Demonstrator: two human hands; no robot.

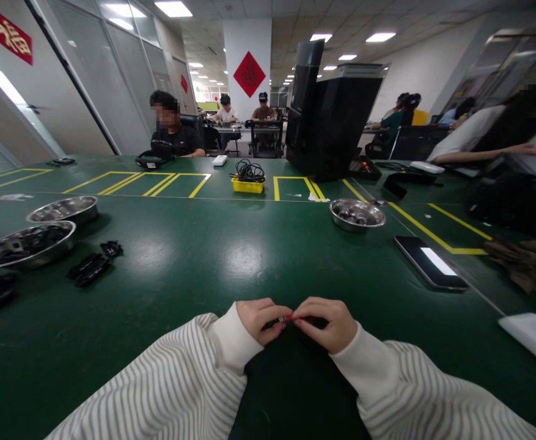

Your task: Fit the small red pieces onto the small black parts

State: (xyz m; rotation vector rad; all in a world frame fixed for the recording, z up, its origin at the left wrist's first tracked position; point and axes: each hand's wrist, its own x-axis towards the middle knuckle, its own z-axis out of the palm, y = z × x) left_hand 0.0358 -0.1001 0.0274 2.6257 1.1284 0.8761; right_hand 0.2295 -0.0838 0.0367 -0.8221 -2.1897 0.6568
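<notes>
Close to the table's near edge, my left hand (264,320) and my right hand (323,321) meet fingertip to fingertip. Between them is a small red and silver piece (285,318), too small to name. My left thumb and fingers pinch its silver end. At the red end, the fingertips of my right hand are pressed together. Most of the piece is hidden by the fingers. The green tabletop (194,287) lies beneath both hands.
Metal bowls (63,209) (24,244) with dark parts stand at left, black parts (88,269) beside them. Another bowl (357,215), a phone (430,263) and a white object (533,339) lie right. Farther back are a yellow box of cables (248,183), a black computer case (341,122) and several people.
</notes>
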